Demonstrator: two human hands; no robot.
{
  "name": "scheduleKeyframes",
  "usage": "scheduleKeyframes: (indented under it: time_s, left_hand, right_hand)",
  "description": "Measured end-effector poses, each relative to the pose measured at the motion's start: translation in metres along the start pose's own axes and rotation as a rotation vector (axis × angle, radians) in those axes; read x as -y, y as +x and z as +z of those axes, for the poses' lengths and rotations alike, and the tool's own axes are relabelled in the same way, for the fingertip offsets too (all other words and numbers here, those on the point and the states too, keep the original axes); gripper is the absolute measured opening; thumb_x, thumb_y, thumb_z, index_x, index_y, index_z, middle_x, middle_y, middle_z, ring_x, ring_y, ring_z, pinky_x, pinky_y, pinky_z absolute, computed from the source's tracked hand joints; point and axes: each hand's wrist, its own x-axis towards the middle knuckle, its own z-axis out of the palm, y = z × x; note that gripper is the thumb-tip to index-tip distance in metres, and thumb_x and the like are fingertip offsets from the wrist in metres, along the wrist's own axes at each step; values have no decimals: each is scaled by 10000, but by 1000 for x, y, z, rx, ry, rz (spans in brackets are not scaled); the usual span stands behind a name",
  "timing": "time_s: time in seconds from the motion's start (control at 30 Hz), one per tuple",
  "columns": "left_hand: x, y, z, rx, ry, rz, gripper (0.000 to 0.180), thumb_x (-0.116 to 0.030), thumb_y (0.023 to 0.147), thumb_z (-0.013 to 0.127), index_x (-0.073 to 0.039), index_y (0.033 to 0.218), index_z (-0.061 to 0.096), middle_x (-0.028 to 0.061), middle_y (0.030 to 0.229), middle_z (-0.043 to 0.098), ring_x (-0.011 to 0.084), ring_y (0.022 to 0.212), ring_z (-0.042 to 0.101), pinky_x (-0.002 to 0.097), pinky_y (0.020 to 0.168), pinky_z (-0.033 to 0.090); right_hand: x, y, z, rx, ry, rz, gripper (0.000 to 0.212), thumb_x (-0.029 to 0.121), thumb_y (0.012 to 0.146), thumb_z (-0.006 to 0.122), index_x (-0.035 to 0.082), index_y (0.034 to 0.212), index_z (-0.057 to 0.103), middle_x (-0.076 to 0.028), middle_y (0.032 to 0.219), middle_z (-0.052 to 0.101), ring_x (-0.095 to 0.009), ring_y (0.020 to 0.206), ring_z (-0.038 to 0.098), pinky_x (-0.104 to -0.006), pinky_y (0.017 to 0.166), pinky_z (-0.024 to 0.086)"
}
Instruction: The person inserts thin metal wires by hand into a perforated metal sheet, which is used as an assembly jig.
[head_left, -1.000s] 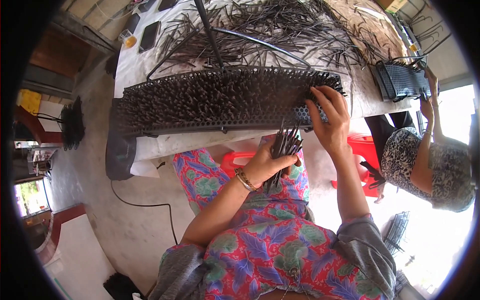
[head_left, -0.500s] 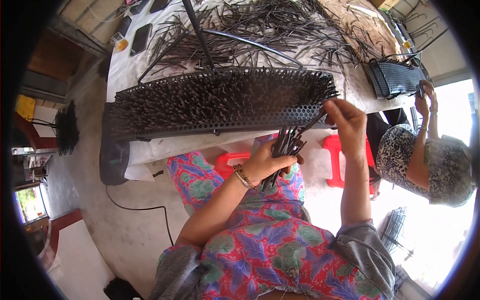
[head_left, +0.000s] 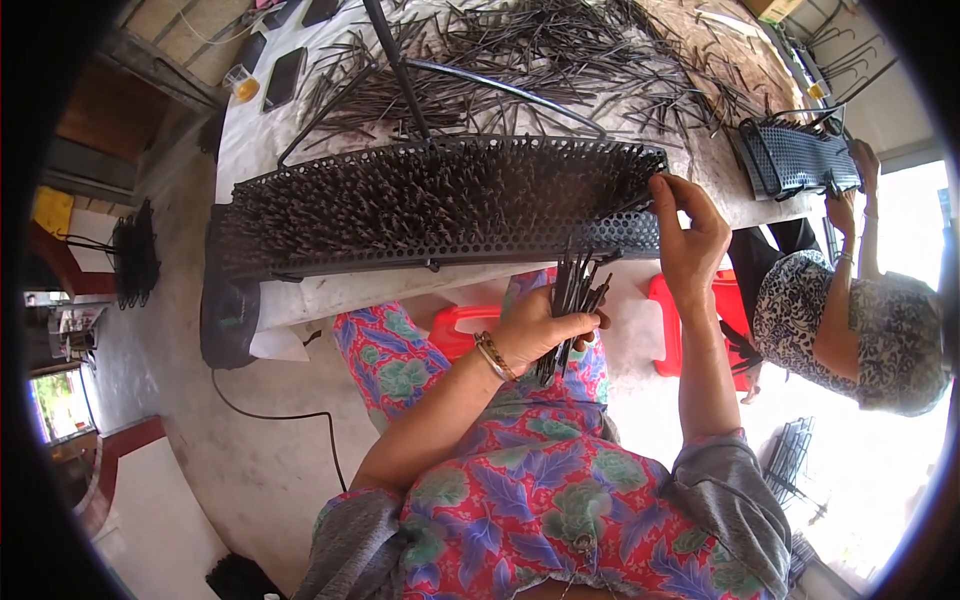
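My left hand [head_left: 535, 328] is closed around a bundle of thin dark sticks [head_left: 574, 285] below the front edge of a long black perforated panel [head_left: 622, 230]. Short dark sticks [head_left: 420, 200] stand packed in most of the panel's holes; bare holes show along the front and toward the right end. At that right end my right hand [head_left: 694, 238] has thumb and forefinger pinched on a single thin dark stick [head_left: 634, 207], which slants down-left to the panel. Its far tip blends into the other sticks, so I cannot tell whether it sits in a hole.
Loose dark sticks [head_left: 540, 40] cover the back of the table. A metal frame [head_left: 405, 85] rises behind the panel. At the right a person [head_left: 850, 320] handles another perforated panel [head_left: 800, 160]. A cup [head_left: 241, 84] stands far left, and red stools [head_left: 675, 330] are under the table.
My right hand has brought its stick up from near the bundle onto the panel's right end. The left hand has barely shifted. At the right, the other person's hands have moved along their panel.
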Motion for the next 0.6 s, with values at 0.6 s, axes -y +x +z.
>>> scheduleKeyframes:
  time_s: [0.6]
  left_hand:
    - [-1, 1, 3, -153, -37, 68, 145, -100, 828, 642, -46, 941, 570, 35, 795, 617, 100, 667, 576, 253, 582, 472]
  right_hand:
    - [10, -9, 6, -2, -94, -213, 125, 20, 765, 704, 9, 880, 656, -100, 776, 659, -166, 638, 642, -259, 595, 496]
